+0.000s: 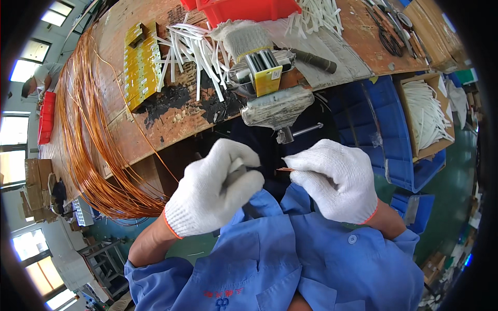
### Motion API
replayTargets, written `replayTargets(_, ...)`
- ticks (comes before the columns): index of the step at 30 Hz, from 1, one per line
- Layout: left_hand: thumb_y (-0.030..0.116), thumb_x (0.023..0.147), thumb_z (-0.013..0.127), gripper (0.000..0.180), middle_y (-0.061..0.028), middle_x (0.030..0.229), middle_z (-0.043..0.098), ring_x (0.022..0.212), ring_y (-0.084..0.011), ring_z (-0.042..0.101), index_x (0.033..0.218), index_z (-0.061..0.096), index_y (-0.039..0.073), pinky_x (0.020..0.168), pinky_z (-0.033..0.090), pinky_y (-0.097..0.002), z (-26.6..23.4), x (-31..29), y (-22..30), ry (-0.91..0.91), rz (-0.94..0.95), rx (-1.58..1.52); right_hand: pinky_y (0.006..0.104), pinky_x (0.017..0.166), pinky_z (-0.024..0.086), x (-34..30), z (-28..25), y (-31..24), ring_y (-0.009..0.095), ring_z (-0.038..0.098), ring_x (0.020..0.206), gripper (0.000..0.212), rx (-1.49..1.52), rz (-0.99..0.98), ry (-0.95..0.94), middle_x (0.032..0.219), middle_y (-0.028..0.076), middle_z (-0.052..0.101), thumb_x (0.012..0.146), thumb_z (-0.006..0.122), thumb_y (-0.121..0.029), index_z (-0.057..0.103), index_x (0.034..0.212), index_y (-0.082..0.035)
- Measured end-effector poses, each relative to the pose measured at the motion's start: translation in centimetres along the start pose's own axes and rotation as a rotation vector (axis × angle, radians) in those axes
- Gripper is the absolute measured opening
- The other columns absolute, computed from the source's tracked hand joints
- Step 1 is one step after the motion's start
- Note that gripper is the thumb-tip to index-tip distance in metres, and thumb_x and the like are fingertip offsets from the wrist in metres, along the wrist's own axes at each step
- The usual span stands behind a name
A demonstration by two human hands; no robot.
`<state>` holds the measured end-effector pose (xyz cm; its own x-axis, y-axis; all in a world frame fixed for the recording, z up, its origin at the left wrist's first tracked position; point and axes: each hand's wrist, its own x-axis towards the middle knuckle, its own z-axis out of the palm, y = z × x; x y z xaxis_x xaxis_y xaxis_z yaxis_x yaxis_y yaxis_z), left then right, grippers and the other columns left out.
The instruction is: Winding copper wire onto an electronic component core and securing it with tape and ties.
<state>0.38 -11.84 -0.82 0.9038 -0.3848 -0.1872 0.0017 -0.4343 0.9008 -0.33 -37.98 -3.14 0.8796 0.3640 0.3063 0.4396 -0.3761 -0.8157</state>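
Observation:
Both of my hands wear white knitted gloves and are raised in front of my chest, a small gap between them. My right hand [337, 179] pinches a short end of copper wire [285, 169] that points toward the left. My left hand [215, 189] is closed, thumb against curled fingers; what lies in its grip is hidden. A single strand from the copper wire coil [98, 155] runs up to the back of that hand. Beyond my hands, a bench vise [277, 109] at the table edge clamps a yellow board block [267, 78] with dark plates.
White sleeving pieces [194, 52] lie on the worn wooden table [171, 122] beside a yellow slotted strip [141, 67]. A red bin [249, 9] stands behind, with scissors [389, 41] at far right. Below right, a carton [448, 124] of white tubes rests by blue bins [358, 119].

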Motion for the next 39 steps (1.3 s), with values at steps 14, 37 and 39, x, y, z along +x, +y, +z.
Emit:
replayTargets(14, 0.022, 0.099, 0.08, 0.036, -0.0082, 0.092, 0.068, 0.072, -0.0295, 0.073, 0.134, 0.073, 0.014, 0.061, 0.059, -0.04, 0.3, 0.6, -0.3, -0.087, 0.341, 0.451, 0.0347, 0.076, 0.063, 0.3, -0.3, -0.9, 0.026, 0.081, 0.087, 0.017, 0.214, 0.181, -0.107, 0.099, 0.015, 0.081, 0.092, 0.085, -0.003, 0.081, 0.109, -0.002)
replayTargets(37, 0.019, 0.082, 0.093, 0.047, -0.0071, 0.086, 0.069, 0.065, -0.0243, 0.07, 0.126, 0.081, 0.009, 0.056, 0.055, -0.0366, -0.3, 0.9, -1.0, -0.043, 0.505, 0.704, 0.0383, 0.073, 0.063, 0.7, 0.4, -0.9, 0.033, 0.08, 0.084, 0.016, 0.153, 0.131, -0.125, 0.096, 0.017, 0.079, 0.093, 0.083, -0.008, 0.08, 0.108, -0.002)
replayTargets(39, 0.019, 0.082, 0.093, 0.048, -0.0068, 0.086, 0.069, 0.065, -0.0241, 0.07, 0.127, 0.081, 0.009, 0.056, 0.055, -0.0366, -0.2, 0.9, -1.3, -0.048, 0.525, 0.687, 0.0382, 0.074, 0.063, 0.6, 0.4, -0.8, 0.033, 0.08, 0.084, 0.016, 0.157, 0.132, -0.123, 0.096, 0.017, 0.079, 0.093, 0.083, -0.008, 0.08, 0.108, -0.002)
